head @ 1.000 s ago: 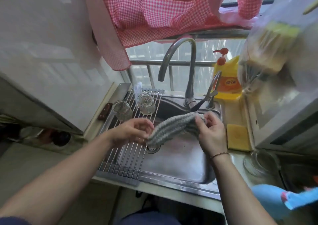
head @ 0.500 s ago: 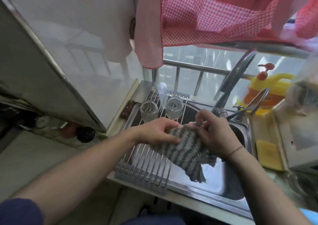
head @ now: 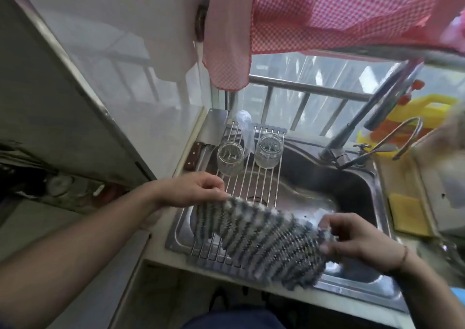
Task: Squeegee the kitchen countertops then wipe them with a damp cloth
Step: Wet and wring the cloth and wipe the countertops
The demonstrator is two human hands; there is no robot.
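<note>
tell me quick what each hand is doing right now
Left hand: pinching the left corner of the cloth.
Right hand: gripping the cloth's right edge, holding it spread over the sink.

Two glass jars (head: pixel 230 158) (head: pixel 269 151) stand side by side at the far end of a wire rack (head: pixel 251 177) laid over the steel sink (head: pixel 352 190). A yellow sponge (head: pixel 409 215) lies right of the sink, a yellow soap bottle (head: pixel 415 112) behind the faucet (head: pixel 372 112), and red checked cloth (head: pixel 327 13) hangs above.

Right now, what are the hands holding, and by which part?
Both hold the striped cloth spread over the sink: left hand pinches its upper left corner, right hand grips its right edge.
</note>
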